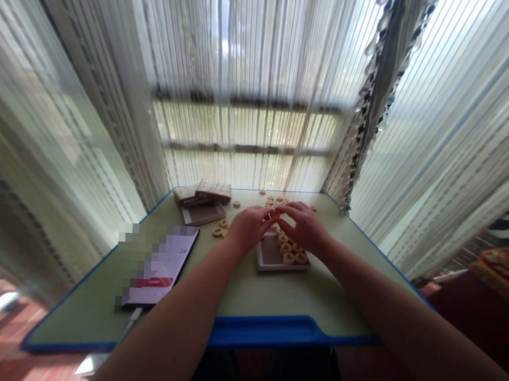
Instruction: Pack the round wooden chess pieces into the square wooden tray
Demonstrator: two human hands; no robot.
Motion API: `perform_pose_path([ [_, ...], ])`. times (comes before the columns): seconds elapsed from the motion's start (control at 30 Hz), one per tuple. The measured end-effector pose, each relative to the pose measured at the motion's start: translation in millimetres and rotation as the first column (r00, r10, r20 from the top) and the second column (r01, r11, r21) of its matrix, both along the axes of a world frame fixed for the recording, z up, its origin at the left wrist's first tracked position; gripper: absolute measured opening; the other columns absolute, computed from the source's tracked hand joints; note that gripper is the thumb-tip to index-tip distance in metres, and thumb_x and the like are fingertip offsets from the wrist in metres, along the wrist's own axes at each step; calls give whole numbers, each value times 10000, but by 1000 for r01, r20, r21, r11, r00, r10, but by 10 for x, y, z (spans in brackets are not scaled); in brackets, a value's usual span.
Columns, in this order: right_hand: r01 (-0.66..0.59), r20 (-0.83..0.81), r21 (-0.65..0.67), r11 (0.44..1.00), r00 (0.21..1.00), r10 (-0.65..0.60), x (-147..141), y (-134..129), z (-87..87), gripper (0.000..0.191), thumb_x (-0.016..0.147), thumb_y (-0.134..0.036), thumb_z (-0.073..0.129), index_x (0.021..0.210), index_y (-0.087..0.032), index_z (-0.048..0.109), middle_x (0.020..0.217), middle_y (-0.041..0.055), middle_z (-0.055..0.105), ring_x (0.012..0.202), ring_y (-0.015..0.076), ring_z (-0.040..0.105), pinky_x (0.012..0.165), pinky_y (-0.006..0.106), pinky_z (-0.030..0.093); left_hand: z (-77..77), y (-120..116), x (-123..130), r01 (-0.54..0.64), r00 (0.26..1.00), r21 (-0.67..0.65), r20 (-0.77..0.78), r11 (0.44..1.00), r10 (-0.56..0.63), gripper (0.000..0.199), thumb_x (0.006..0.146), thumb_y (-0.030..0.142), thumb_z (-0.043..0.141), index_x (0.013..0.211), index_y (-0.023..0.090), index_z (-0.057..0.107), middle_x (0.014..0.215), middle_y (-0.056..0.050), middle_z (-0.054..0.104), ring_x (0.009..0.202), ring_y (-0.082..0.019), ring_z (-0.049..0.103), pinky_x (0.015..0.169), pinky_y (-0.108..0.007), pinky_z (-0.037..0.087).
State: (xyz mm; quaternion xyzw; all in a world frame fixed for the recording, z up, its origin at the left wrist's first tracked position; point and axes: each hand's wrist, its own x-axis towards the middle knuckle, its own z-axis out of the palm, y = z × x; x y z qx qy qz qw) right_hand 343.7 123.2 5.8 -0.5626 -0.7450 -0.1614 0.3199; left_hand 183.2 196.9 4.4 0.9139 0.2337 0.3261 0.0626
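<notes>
Between the fingertips of both hands is a round wooden piece (274, 214) with a red character, held above the back edge of an open box. My left hand (249, 227) pinches it from the left, and my right hand (303, 224) grips its right side. The shallow box (268, 255) lies on the green table, with several round wooden pieces (289, 257) with dark characters in its right part. More loose pieces (237, 204) lie behind the hands and to the left of my left hand. My right hand partly covers the box's back right corner.
A tablet (165, 265) with a white cable (131, 323) lies at the left on the table (274, 297). Behind it are an open tray (202, 213) and stacked boxes (213, 189). Striped curtains (253, 54) hang beyond the table's blue edge.
</notes>
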Motion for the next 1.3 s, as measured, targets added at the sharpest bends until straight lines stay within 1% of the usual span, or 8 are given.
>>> perform_pose_path([
  [0.17,31,42,-24,999,999,-30,46,31,-20,193,849,-281,481,887,-183,643,905,70,642,897,196,533,831,325,385,-16,27,24,1,999,-50,-32,999,-3,234,810,256,512,983,204,660,916,-38,673,809,-146,601,757,-247,451],
  [0.43,17,107,-122,992,994,-4,21,79,-113,164,818,-254,530,868,-200,676,819,48,661,802,186,529,772,302,384,-54,96,21,-56,998,-46,22,997,57,229,798,257,521,943,176,678,858,-46,681,758,-152,606,744,-260,465],
  [0.63,56,60,-118,991,997,-49,48,-12,59,170,804,-250,512,794,-185,670,788,51,649,769,177,544,728,291,386,-47,80,18,-32,999,-45,30,998,34,230,794,255,512,930,174,679,841,-46,678,756,-158,606,738,-266,462],
  [0.7,88,59,-176,980,995,-79,83,-46,126,155,780,-254,527,741,-187,662,734,37,639,711,161,543,682,273,386,-40,65,19,-30,999,-50,24,998,31,225,791,249,509,919,175,679,840,-44,677,754,-155,604,734,-261,460],
  [0.9,179,165,-419,890,979,-119,159,-87,164,213,720,-411,577,746,-219,665,723,19,655,659,155,556,567,244,346,-34,29,27,-4,997,-36,-80,999,1,233,787,257,505,923,189,682,871,-45,677,782,-164,597,747,-269,454],
  [1.03,196,191,-454,869,974,-121,159,-80,143,244,701,-436,588,802,-226,661,755,19,668,655,153,565,541,236,332,-20,13,27,56,985,-21,-161,998,-59,223,775,248,505,865,193,701,800,-49,682,782,-185,587,760,-297,448],
  [1.17,194,207,-475,858,973,-105,155,-79,134,203,713,-407,576,749,-226,661,713,9,666,619,140,556,528,233,326,-39,-4,33,67,971,-38,-228,997,-74,233,735,212,521,874,237,706,812,-17,693,847,-180,571,806,-292,437],
  [1.3,212,208,-433,876,969,-132,152,-80,133,208,705,-409,577,731,-217,652,713,15,660,634,149,558,536,238,328,-60,-14,40,84,967,-30,-241,996,-88,255,725,200,509,878,246,708,812,-17,696,843,-190,568,811,-311,438],
])
